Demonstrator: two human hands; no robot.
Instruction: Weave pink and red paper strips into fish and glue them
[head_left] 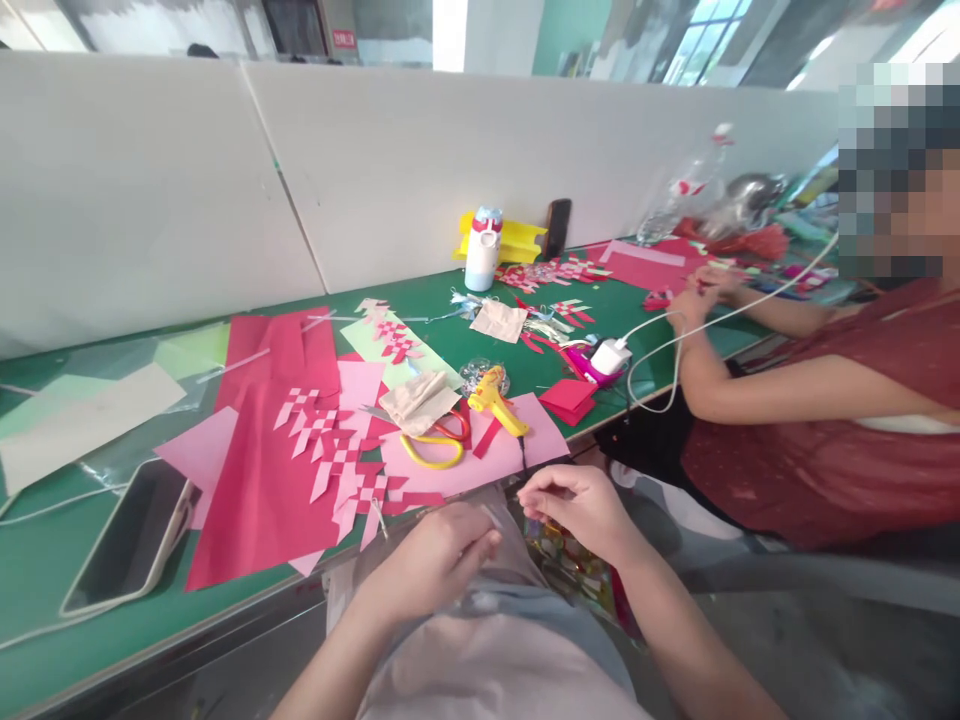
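My left hand (444,560) is over my lap at the table's front edge, fingers curled under and the thumb lying along them. Anything inside it is hidden. To its right, my right hand (581,508) has its fingers bent in toward the thumb; I cannot make out anything between them. A chain of woven pink and red paper fish (341,460) lies just beyond my left hand on red paper (255,500). Nearest my right hand is a yellow hot glue gun (495,398) on a pink sheet (540,430). Scissors with yellow and red handles (433,452) lie beside it, partly under crumpled beige paper (420,400).
A phone (131,540) lies at the left. A white bottle (484,250) stands near the partition (390,170). A white charger (611,356) with a trailing cable sits at the right, by red paper squares (568,402). Another person's hands (701,295) work farther right.
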